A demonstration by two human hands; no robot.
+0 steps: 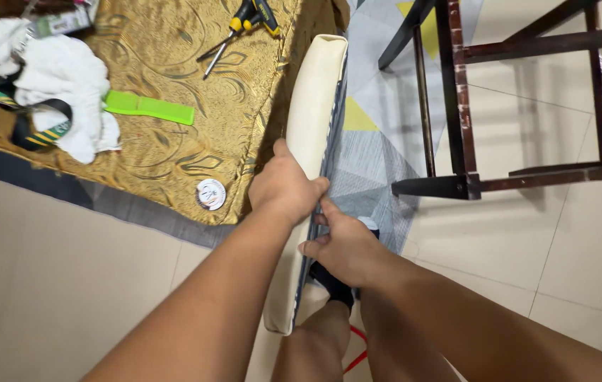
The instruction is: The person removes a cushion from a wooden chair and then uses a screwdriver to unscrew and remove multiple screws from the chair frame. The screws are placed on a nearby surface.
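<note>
Two hands grip a long cream-coloured padded cushion (313,134), stood on its edge on the tiled floor (53,283), just beside a gold patterned cloth (166,134). Its face is smooth and pale, with rounded corners and a dark underside edged by a thin seam. The left hand (285,187) clasps the cushion's upper edge, thumb over the cream face; the right hand (340,247) pinches the dark edge just below. A dark wooden chair frame (456,106) stands nearby.
</note>
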